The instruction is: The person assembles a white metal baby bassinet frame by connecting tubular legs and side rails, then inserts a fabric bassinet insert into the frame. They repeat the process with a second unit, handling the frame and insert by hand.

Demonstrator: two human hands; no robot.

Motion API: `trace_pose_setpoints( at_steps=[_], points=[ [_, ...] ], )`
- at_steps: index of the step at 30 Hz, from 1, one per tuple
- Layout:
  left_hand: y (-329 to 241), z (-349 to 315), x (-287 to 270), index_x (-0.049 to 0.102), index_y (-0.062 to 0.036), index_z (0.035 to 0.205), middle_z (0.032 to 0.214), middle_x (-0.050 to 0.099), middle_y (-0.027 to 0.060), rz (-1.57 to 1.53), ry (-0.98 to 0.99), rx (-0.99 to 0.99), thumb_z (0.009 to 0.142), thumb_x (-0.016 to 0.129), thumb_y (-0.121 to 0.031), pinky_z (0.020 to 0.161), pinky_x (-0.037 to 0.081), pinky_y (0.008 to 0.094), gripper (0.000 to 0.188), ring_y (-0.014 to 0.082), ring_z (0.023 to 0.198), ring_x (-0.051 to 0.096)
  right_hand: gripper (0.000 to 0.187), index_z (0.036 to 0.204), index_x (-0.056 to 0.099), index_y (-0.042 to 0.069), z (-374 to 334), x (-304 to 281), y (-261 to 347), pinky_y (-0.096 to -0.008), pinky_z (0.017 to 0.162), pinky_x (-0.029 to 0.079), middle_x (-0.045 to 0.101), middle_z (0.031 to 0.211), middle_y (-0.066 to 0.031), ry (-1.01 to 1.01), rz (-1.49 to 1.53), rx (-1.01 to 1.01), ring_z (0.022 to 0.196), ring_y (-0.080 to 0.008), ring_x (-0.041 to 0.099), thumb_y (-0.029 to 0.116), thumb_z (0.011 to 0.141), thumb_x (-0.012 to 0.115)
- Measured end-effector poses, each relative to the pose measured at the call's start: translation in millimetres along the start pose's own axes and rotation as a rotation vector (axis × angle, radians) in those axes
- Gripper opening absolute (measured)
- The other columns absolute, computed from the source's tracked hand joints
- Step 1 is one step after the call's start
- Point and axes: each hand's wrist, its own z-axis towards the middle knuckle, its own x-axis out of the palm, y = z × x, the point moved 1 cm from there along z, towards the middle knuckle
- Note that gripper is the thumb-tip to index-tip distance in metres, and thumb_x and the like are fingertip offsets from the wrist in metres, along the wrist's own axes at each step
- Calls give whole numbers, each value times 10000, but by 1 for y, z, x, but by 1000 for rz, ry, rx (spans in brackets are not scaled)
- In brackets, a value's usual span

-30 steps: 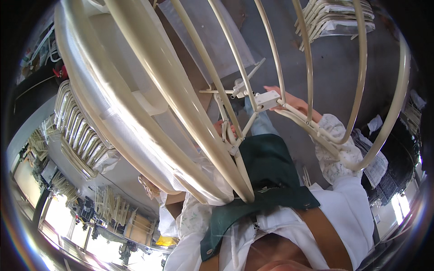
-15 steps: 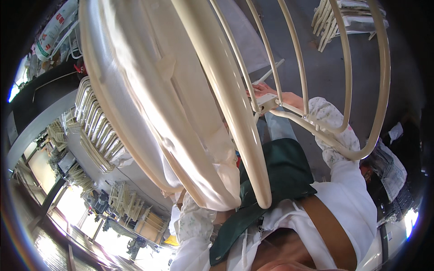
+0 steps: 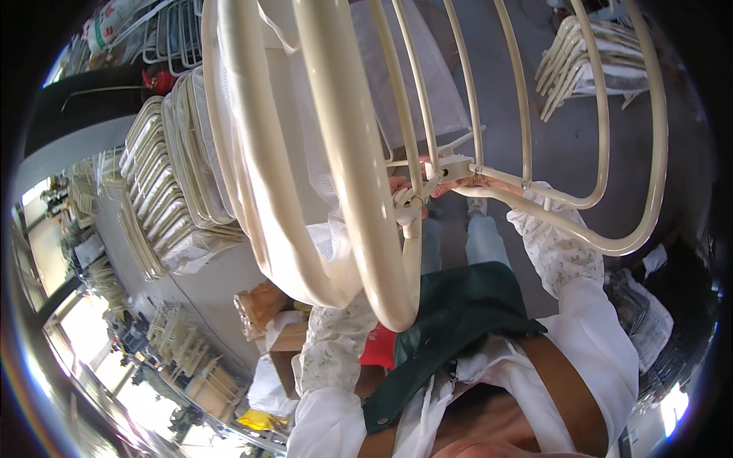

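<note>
A large cream tubular metal frame [image 3: 356, 175] stands upright before me, its bent tubes fanning out to the right. White mesh-backed fabric [image 3: 259, 153] covers the left part of it. My right hand [image 3: 479, 182] grips the frame at a pale hinge block [image 3: 456, 167], where several tubes meet. Close by, my left hand [image 3: 398, 184] is closed at a second joint [image 3: 408, 204]; the tubes and fabric hide most of it. Both forearms wear flowered sleeve covers, and a dark green apron [image 3: 466, 305] hangs at my front.
Stacks of folded cream frames [image 3: 172, 183] stand at the left, and another stack [image 3: 592, 61] lies at the far right. A pale sheet [image 3: 412, 72] lies on the grey floor beyond the frame. A cardboard box [image 3: 290, 336] and a white bag [image 3: 269, 388] sit at lower left.
The fabric-covered part has swung and narrowed toward the right, uncovering the stacks and box at left. The second joint and part of my left hand now show beside the hinge block.
</note>
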Motion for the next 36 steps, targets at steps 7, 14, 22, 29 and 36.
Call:
trace_pose_setpoints(
  at_steps=[7, 14, 22, 29, 36],
  points=[
    [-17, -20, -12, 574, 6, 1254, 680, 595, 72, -51, 0, 359, 980, 527, -351, 505, 399, 234, 452, 113, 590, 528, 403, 1278, 556, -21, 34, 11, 5, -314, 970, 484, 571, 1310, -128, 58, -177, 100, 1085, -210, 594, 192, 942, 618],
    [50, 27, 4, 609, 33, 1186, 997, 670, 93, -39, -520, 940, 930, 676, -206, 803, 477, 273, 357, 156, 896, 601, 401, 1208, 603, 51, 44, -62, -25, -302, 913, 503, 662, 1031, -35, -391, -836, 104, 996, -144, 613, 309, 915, 693],
    [68, 33, 20, 642, 45, 851, 593, 615, 49, 130, -533, 1145, 986, 586, -156, 519, 466, 263, 249, 115, 546, 591, 662, 544, 401, 97, -22, -4, -44, -327, 658, 395, 463, 548, -67, -444, -964, -343, 564, -187, 402, 496, 1034, 202],
    [68, 62, -17, 570, 26, 650, 464, 502, 5, 345, -860, 1615, 900, 602, 24, 355, 286, 237, 252, 59, 384, 443, 662, 498, 312, 130, -54, -51, -19, -315, 556, 303, 278, 464, -11, -401, -1011, -469, 477, -158, 231, 474, 1046, 174],
    [80, 101, -16, 574, 23, 677, 481, 476, 5, 210, -821, 1619, 921, 607, -8, 322, 254, 221, 248, 53, 377, 402, 672, 480, 343, 131, -37, -111, -28, -309, 552, 332, 319, 445, -11, -340, -816, -504, 458, -149, 264, 465, 1055, 243]
  ],
)
